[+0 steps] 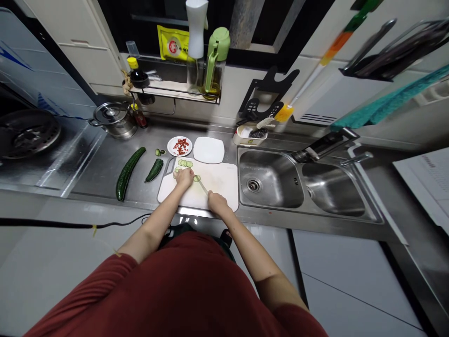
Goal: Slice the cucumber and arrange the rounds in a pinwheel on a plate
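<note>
On the white cutting board (pixel 217 182), my right hand (pixel 217 203) grips a kitchen knife (pixel 202 186) by its handle, the blade pointing up and left. A cucumber slice (pixel 197 178) lies at the blade's far end. My left hand (pixel 184 178) is closed, fingers curled down on cucumber slices just left of the blade; the fingers hide most of what they hold. Behind it, a row of cucumber slices (pixel 185 163) overlaps on the board. Left of the board lie a cut piece of cucumber (pixel 154 170) and small cucumber ends (pixel 158 152).
A whole cucumber (pixel 129 174) lies farther left, before a lidded pot (pixel 112 120). Behind the board stand a plate of chopped red pieces (pixel 174 146) and a white plate (pixel 208 150). The double sink (pixel 271 175) is at the right. Bottles stand on the wall shelf (pixel 168 90).
</note>
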The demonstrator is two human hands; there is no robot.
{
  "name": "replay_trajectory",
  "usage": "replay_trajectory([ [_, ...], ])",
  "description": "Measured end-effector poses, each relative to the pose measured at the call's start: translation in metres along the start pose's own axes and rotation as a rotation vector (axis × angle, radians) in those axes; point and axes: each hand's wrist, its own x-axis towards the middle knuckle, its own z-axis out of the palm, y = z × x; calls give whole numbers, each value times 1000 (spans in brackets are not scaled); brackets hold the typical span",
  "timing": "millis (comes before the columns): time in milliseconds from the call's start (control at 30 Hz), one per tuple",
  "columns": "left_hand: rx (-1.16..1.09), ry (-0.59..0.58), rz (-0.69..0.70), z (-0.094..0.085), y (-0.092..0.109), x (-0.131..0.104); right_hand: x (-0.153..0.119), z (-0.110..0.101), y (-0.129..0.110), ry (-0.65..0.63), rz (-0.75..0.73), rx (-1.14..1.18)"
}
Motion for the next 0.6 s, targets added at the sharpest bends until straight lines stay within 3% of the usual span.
replay_trajectory([
  [367, -8, -15, -13, -3, 1, -1, 0, -2, 0, -8, -3, -2],
  [600, -1, -27, -13, -3, 1, 0, -16, 6, 11, -28, 14, -16],
])
